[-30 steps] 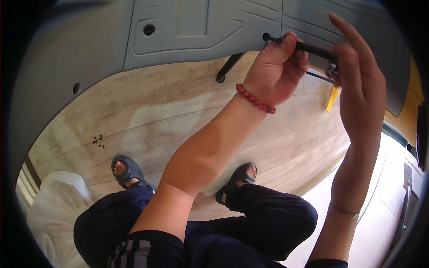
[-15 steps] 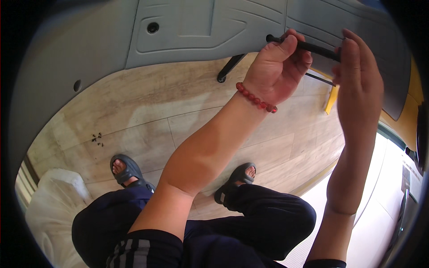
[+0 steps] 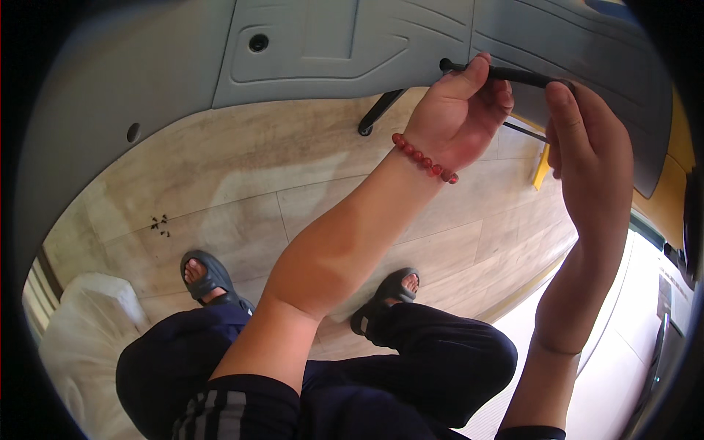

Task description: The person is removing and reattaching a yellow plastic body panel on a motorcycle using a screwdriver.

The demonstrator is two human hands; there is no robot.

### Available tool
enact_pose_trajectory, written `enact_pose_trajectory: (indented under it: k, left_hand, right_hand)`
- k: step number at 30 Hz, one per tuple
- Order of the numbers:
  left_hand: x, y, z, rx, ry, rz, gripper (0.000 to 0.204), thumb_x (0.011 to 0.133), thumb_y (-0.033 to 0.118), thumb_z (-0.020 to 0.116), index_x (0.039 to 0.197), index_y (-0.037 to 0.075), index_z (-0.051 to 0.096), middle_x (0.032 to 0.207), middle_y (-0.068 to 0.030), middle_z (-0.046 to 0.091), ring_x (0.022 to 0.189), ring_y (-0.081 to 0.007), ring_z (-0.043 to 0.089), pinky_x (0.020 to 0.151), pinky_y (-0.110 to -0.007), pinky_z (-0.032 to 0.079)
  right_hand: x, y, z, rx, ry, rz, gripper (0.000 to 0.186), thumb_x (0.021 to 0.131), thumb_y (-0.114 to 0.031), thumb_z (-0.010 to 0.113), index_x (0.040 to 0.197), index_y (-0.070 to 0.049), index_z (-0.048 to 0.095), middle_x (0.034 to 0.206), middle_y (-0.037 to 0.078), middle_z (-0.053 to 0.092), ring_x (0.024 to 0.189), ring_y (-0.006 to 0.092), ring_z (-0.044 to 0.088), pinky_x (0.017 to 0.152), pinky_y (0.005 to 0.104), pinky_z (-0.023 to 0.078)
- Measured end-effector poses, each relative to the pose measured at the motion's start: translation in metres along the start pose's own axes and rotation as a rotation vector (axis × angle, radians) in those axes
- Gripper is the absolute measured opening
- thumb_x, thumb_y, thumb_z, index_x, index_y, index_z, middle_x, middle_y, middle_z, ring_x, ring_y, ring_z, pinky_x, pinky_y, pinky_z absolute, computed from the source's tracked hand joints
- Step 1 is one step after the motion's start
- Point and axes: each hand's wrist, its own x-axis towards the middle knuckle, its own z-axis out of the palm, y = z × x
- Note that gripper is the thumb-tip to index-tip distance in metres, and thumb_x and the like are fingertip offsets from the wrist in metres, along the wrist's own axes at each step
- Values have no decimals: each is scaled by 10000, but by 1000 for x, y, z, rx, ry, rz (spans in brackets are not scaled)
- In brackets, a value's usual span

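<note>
Head view, looking down: your left hand [image 3: 458,114] is curled shut around a slim black rod-like tool [image 3: 513,73], thumb laid along the top near its left tip, the other fingers wrapped underneath. Your right hand [image 3: 590,154] stands just beside it with the fingers nearly straight and loosely together; the fingertips [image 3: 561,95] touch the rod's right end, but whether they pinch it or only rest on it cannot be told from here. The rod runs roughly level between both hands, held up against the lower edge of the grey moulded panel [image 3: 345,51], its left tip poking out past your thumb. Risk, as a judgement: the grip is one-handed in effect, so if the right fingertips slide off, the rod may twist in the left fist and scrape the panel or drop. It would fall toward the wood-look floor [image 3: 220,191], near your sandalled feet [image 3: 209,275]. A second dark bar [image 3: 380,111] and a yellow-handled tool [image 3: 541,167] lie on the floor below the hands, well apart from your fingers. Red bead bracelet [image 3: 424,158] sits on the left wrist, clear of the tool.
</note>
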Motion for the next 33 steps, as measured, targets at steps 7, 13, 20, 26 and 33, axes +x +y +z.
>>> enact_pose_trajectory:
  k: [7, 13, 20, 26, 33]
  left_hand:
    - [-6, 3, 9, -43, 70, 27, 138, 959, 196, 711, 980, 71, 658, 903, -54, 650, 875, -212, 625, 812, -340, 546]
    - [-3, 2, 1, -32, -13, 29, 160, 964, 158, 692, 1014, 10, 656, 989, -83, 684, 922, -243, 644, 865, -351, 561]
    - [-5, -1, 5, -73, 46, 61, 137, 990, 147, 651, 1041, 20, 653, 996, -106, 687, 944, -244, 670, 860, -356, 571]
    - [-3, -3, 3, -9, 122, 54, 160, 1003, 181, 639, 1043, 26, 647, 973, -109, 688, 920, -236, 669, 842, -346, 570]
    - [-4, 1, 3, -83, -25, 23, 154, 1004, 163, 629, 1073, 27, 648, 982, -93, 691, 919, -236, 665, 876, -345, 564]
  right_hand:
    - [11, 8, -12, -368, 45, -562, 322, 1001, -113, 610, 1320, -91, 649, 986, 102, 627, 847, 119, 593, 729, 247, 473]
    - [-3, 13, -5, -119, 95, -129, 301, 959, -161, 665, 1243, -68, 695, 900, 106, 665, 778, 178, 627, 719, 300, 499]
    - [18, 17, -6, -256, 156, -543, 359, 962, -198, 686, 1296, -68, 671, 825, 74, 635, 732, 118, 596, 657, 269, 468]
    - [8, 16, -10, -39, 3, -107, 381, 973, -114, 658, 1355, -111, 650, 947, 55, 642, 798, 112, 597, 714, 256, 485]
    - [14, 12, -1, -217, 108, -726, 288, 995, -165, 649, 1258, -57, 690, 1055, 84, 705, 857, 157, 635, 740, 284, 512]
